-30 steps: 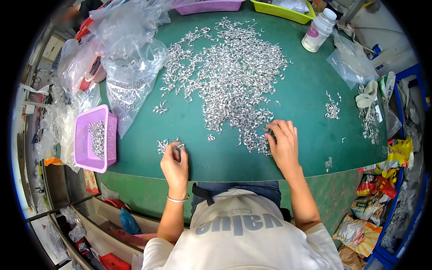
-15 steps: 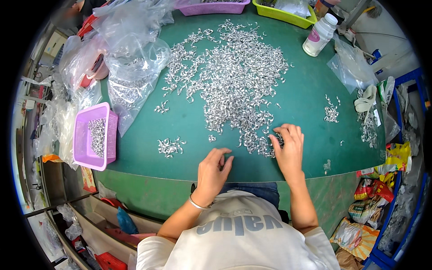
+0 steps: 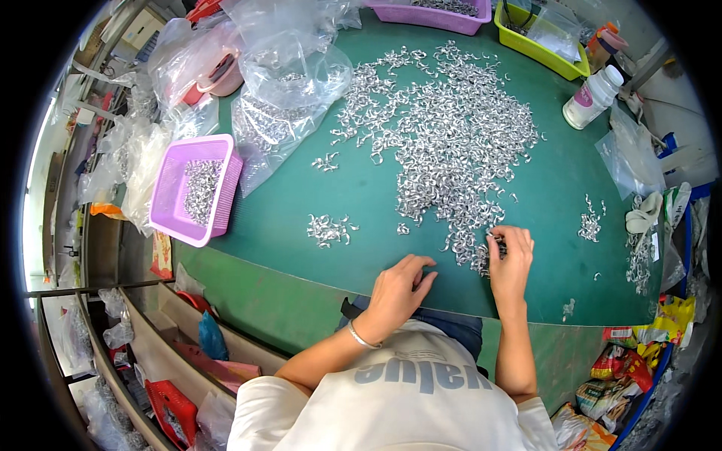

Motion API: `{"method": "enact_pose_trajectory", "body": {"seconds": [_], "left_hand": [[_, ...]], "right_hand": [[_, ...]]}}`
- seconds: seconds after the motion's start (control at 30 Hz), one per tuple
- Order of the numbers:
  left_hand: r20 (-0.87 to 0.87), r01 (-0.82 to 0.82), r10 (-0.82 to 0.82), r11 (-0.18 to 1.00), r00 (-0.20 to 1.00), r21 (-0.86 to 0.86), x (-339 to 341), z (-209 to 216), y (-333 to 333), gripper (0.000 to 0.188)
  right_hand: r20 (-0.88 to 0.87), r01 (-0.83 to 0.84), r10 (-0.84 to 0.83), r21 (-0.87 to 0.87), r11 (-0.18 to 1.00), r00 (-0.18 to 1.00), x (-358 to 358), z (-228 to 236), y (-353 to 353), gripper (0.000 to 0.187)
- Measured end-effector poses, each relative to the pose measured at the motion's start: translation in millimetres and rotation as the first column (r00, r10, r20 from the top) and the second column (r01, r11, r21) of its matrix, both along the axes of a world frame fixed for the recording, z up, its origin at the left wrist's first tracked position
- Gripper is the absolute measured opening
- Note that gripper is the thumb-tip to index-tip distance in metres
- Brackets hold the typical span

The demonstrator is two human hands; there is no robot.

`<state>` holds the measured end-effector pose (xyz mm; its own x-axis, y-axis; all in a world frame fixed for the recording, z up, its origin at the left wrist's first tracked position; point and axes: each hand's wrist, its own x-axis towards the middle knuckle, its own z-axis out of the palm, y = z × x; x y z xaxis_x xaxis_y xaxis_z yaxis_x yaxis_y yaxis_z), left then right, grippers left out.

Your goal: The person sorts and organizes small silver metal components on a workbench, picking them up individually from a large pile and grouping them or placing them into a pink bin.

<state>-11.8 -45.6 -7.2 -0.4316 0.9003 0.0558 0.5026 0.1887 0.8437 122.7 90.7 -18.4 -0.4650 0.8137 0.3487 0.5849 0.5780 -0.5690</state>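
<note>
A broad pile of small curved silver metal pieces (image 3: 459,135) spreads over the green table (image 3: 301,203). At the pile's near right edge, my right hand (image 3: 513,259) curls its fingers and thumb round a few of the curved metal pieces; its fingers partly hide them. My left hand (image 3: 397,293) rests at the table's near edge, left of the right hand. Its fingers are loosely bent, with the thumb apart from the index finger, and nothing shows between them. A small cluster of metal pieces (image 3: 331,231) lies to its left.
A purple basket (image 3: 235,177) with metal pieces stands at the left, beside clear plastic bags (image 3: 289,98). Across the back are another purple basket (image 3: 470,26), a lime-green tray (image 3: 553,62) and a white bottle (image 3: 590,101). Small groups of pieces (image 3: 590,222) lie at the right.
The whole view has shifted and tilted, so the table sits farther right in the picture. My right hand stays at the pile's edge, its fingers drawn closer together. My left hand looks much the same.
</note>
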Motion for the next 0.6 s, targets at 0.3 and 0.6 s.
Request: {"method": "enact_pose_trajectory", "body": {"seconds": [0.3,0.6], "left_hand": [[0.265,0.007,-0.019,0.999,0.964,0.048,4,11,17,0.022],[0.581,-0.028,-0.041,0.994,0.813,0.11,16,16,39,0.021]], "right_hand": [[-0.301,-0.03,-0.063,-0.294,0.955,0.951,10,20,-6,0.014],[-0.59,-0.287,-0.091,-0.515,0.808,0.803,9,20,-28,0.015]]}}
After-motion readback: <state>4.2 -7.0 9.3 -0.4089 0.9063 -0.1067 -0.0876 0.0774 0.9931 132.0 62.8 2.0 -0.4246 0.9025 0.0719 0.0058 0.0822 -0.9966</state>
